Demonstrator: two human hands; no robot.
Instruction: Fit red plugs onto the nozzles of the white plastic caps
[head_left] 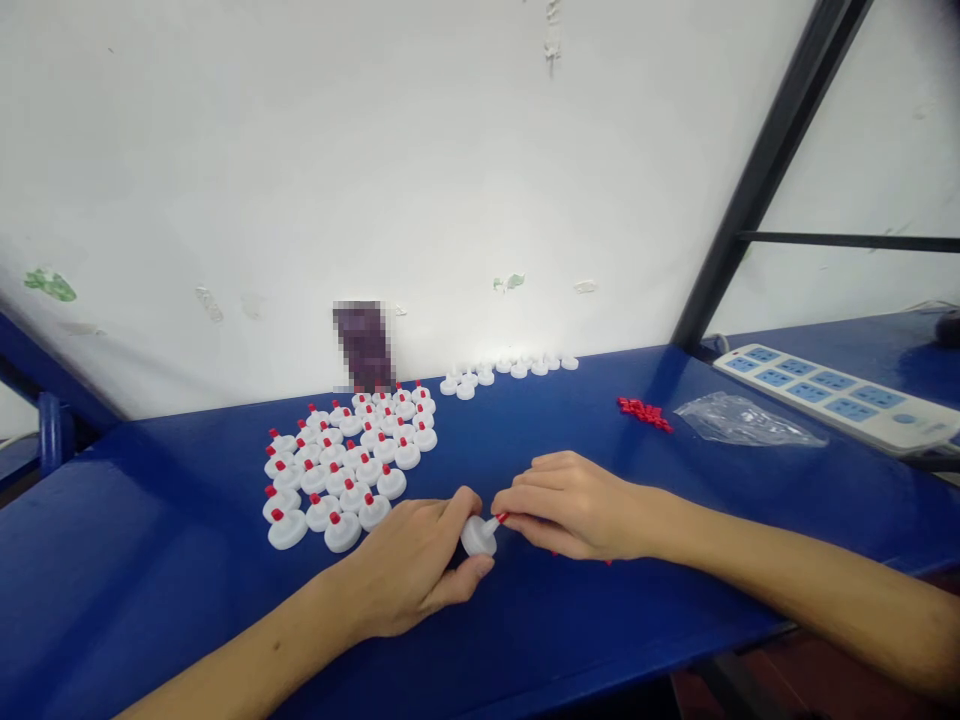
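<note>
The step in hand looks to be fitting a red tip (502, 517) onto the spout (490, 526) of a white nozzle cap (478, 540), over the blue table (525, 640). The left hand (420, 562) grips the cap's round base, thumb and fingers parted only by its width. The right hand (581, 505) has its fingertips pinched together on the tip; they hide too much to tell whether it is fully seated. The move seems to call for a steady base and a straight push along the spout. Right of the cap, partly under that hand, lie a few loose red tips (609, 561). Left of and beyond it stand many red-tipped caps (343, 533). Farther right are a red pile (645, 413), a clear plastic bag (742, 420) and a power strip (847, 395). Farthest beyond it, bare white caps (519, 370) line the wall (600, 180).
</note>
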